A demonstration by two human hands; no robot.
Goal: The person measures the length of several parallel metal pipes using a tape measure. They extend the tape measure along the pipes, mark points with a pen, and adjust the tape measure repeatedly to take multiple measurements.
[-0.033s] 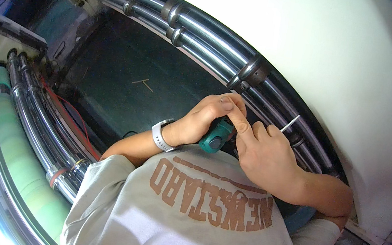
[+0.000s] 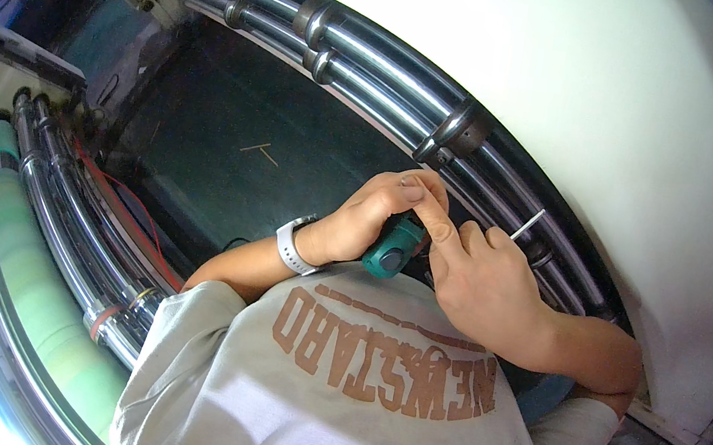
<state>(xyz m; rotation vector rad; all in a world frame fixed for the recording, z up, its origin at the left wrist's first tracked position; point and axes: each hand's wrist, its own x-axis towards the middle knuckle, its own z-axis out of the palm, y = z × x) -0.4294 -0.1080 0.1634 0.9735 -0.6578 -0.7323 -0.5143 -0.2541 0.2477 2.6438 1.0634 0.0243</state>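
Note:
My left hand (image 2: 373, 209) is closed in front of my chest, a white-strapped watch (image 2: 292, 246) on its wrist. Below its curled fingers juts a dark green handheld tool (image 2: 389, 252) with a rounded end; it seems to be in that hand, and its far part is hidden. My right hand (image 2: 486, 280) comes in from the right. Its index finger stretches across to touch the left thumb, while the other fingers are bent. A thin white stick (image 2: 529, 225) pokes out past those bent fingers, its lower end out of sight.
Paired shiny metal rollers (image 2: 387, 60) with dark collars curve beyond my hands, beside a large white surface (image 2: 590, 91). At left are more metal rollers (image 2: 68, 221), a pale green roller (image 2: 44, 271) and a red cable (image 2: 136, 221). Thin yellowish strips (image 2: 262, 152) lie on the dark floor (image 2: 210, 104).

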